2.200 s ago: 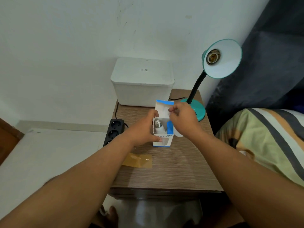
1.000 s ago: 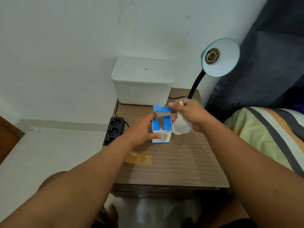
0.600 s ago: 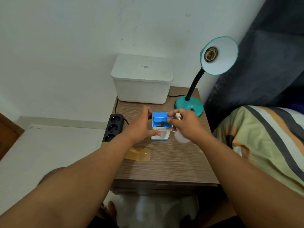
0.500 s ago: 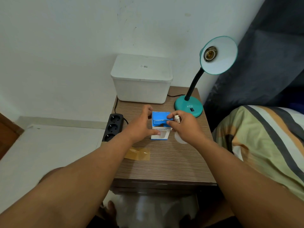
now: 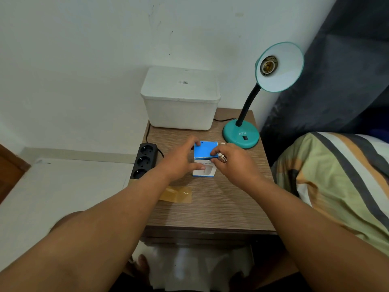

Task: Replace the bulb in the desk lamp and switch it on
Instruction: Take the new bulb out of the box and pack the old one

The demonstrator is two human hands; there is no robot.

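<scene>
A teal desk lamp point(image 5: 242, 135) stands at the back right of the wooden bedside table point(image 5: 210, 203); its shade point(image 5: 282, 68) faces me with an empty socket point(image 5: 268, 65). A blue and white bulb box point(image 5: 204, 158) stands mid-table. My left hand point(image 5: 181, 161) grips the box's left side. My right hand point(image 5: 233, 163) holds a bulb whose metal screw base point(image 5: 222, 158) shows between the fingers, while its fingertips press the box's top flap down. The bulb's glass is hidden under my palm.
A white lidded bin point(image 5: 181, 100) sits at the back of the table against the wall. A black power strip point(image 5: 145, 161) hangs off the table's left edge. A piece of yellowish tape point(image 5: 176, 194) lies near the front. A striped pillow point(image 5: 336, 182) is on the right.
My right hand took the bulb out of the box and came back to it. The box's top flap went from open to pressed down flat. My left hand stayed on the box.
</scene>
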